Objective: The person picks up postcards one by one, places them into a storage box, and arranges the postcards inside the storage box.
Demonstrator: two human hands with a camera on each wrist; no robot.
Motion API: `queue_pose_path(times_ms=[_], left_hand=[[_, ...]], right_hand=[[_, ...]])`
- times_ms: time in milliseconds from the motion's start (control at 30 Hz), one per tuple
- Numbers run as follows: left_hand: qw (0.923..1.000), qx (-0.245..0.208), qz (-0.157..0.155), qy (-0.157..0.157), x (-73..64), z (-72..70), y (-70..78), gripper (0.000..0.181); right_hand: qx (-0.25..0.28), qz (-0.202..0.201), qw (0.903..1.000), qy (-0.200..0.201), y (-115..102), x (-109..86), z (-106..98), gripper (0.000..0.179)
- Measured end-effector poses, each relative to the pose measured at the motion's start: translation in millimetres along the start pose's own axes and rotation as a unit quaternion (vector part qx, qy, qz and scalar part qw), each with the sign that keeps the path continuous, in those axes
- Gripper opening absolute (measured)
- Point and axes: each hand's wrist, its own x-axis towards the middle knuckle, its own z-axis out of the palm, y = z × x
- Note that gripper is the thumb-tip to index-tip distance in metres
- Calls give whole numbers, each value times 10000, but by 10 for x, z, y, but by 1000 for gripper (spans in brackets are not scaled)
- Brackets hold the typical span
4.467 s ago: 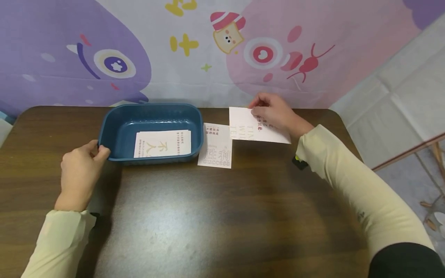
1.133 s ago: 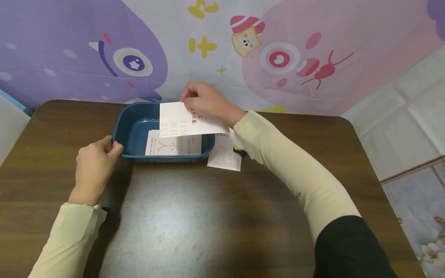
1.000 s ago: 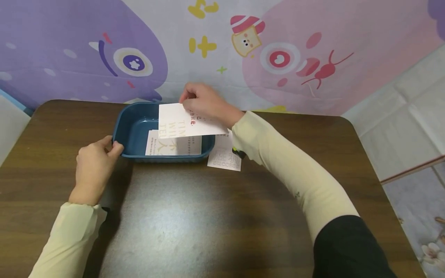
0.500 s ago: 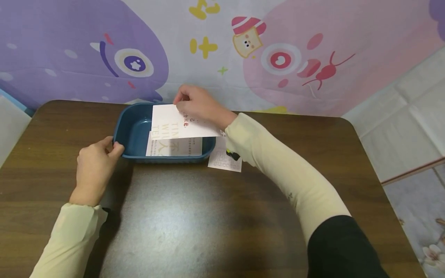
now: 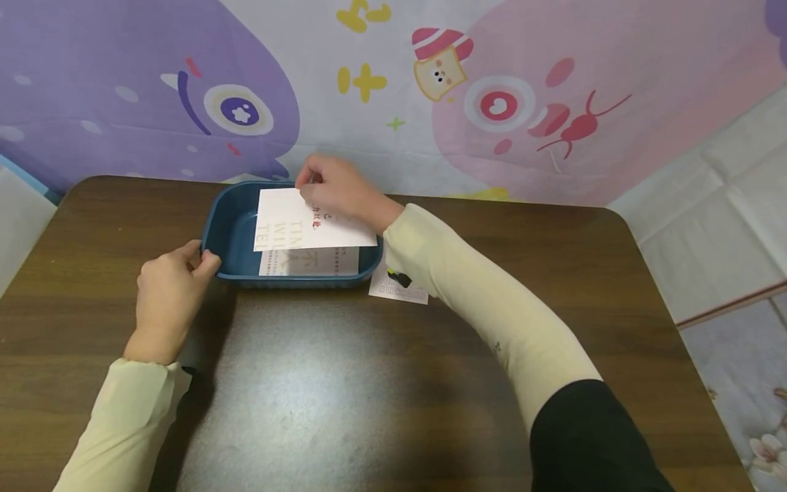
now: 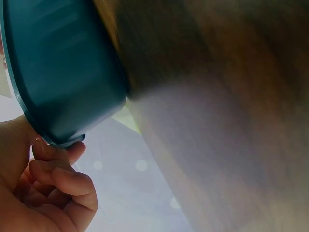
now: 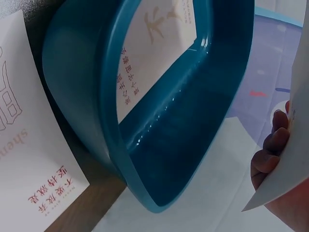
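A dark teal plastic basin (image 5: 236,225) stands near the table's back edge. My left hand (image 5: 169,294) pinches its left rim between thumb and curled fingers, as the left wrist view also shows. My right hand (image 5: 341,195) pinches the top edge of a white printed card (image 5: 283,219) and holds it tilted over the basin. Inside the basin lies another white card (image 5: 307,263) with gold characters, partly covered by the held one. A further card (image 7: 34,145) lies on the table against the basin's right side, partly hidden by my right sleeve in the head view.
The brown wooden table (image 5: 344,383) has rounded back corners. Right behind it hangs a cartoon-printed cloth (image 5: 369,130). A pale panel (image 5: 707,219) is at the right, beyond the table's edge.
My right hand has carried the card leftward from the table's right side to above the basin, and lately a little lower. My left hand stays on the rim.
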Motion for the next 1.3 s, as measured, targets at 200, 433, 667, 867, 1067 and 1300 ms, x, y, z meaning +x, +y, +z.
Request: queue_pose_path(times_ms=[200, 433, 667, 867, 1067, 1300], left_hand=[[10000, 26, -61, -67, 4, 0, -10, 32], [9999, 5, -77, -90, 4, -22, -10, 31], [9997, -7, -138, -181, 5, -38, -4, 34], [9999, 1, -69, -108, -6, -26, 7, 31], [9999, -9, -84, -103, -14, -33, 7, 31], [10000, 7, -72, -46, -26, -30, 16, 29]], right_hand=[[-74, 80, 9999, -103, -7, 17, 60, 16], [-29, -20, 9999, -95, 2, 55, 161, 15], [9, -28, 9999, -97, 40, 106, 257, 15], [-15, 23, 9999, -141, 107, 130, 338, 15], [-29, 44, 9999, -94, 127, 141, 385, 14], [-320, 163, 9993, -135, 176, 159, 457, 15]])
